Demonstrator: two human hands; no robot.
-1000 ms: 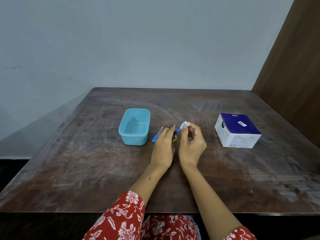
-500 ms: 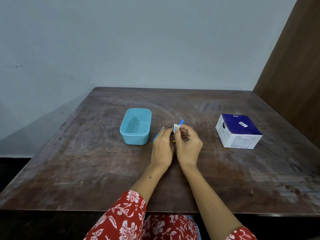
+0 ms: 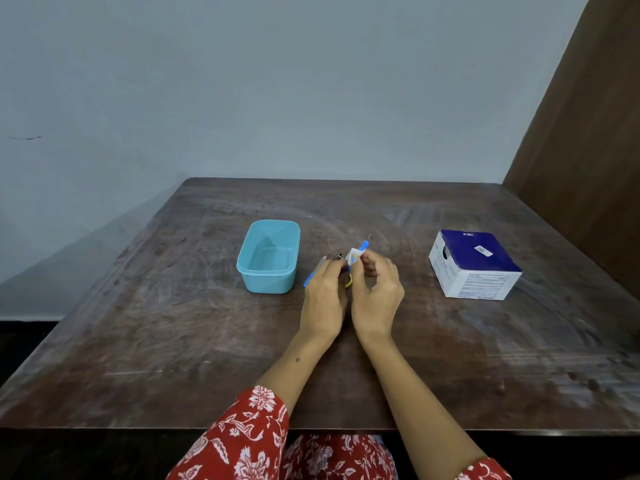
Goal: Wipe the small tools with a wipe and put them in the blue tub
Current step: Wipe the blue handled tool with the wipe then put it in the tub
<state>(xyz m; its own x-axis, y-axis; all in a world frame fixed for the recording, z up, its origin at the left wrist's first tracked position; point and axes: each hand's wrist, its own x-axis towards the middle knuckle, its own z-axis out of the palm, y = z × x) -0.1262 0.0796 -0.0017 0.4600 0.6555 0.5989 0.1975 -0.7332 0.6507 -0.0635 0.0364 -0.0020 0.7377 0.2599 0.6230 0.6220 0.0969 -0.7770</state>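
Note:
The blue tub (image 3: 268, 275) stands open on the table, left of my hands, with nothing visible inside. My left hand (image 3: 323, 294) holds a small blue-handled tool (image 3: 363, 244) whose thin metal tip points up and away. My right hand (image 3: 375, 289) pinches a small white wipe (image 3: 354, 253) around that tool's handle. Several other small tools (image 3: 333, 258) lie on the table under and behind my left hand, among them a blue-handled one (image 3: 308, 281) and something yellow (image 3: 349, 281), mostly hidden.
A blue and white cardboard box (image 3: 474, 266) sits to the right of my hands. The dark wooden table (image 3: 173, 334) ends at a grey wall behind and a brown panel (image 3: 588, 133) on the right.
The wipe in my right hand has slid down the blue-handled tool toward my left hand, so the tool's upper handle and tip now show above it.

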